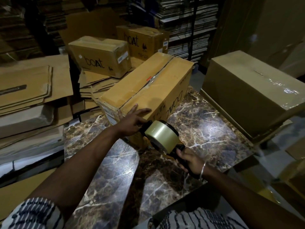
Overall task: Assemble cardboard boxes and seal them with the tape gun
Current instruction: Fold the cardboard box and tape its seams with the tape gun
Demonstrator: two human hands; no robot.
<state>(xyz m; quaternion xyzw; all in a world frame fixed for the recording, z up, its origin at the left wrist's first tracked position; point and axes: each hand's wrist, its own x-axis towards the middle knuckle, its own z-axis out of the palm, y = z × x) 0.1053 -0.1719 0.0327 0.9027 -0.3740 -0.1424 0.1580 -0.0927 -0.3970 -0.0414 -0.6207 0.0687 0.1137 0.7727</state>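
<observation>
A long brown cardboard box (148, 83) lies on the marble table (206, 129), its top flaps closed and a strip of clear tape along the middle seam. My left hand (132, 119) rests on the box's near end, fingers spread and straight over the corner. Just below that end is the tape gun (160, 137), a black frame with a fat roll of clear tape. My right hand (189, 160) grips its black handle, a thin bangle on the wrist.
A larger taped box (247, 96) stands on the table's right side. Two sealed "boat" boxes (100, 55) sit behind on piles of flattened cardboard (29, 83) at the left. Shelves of stacked flat cartons (186, 22) fill the back.
</observation>
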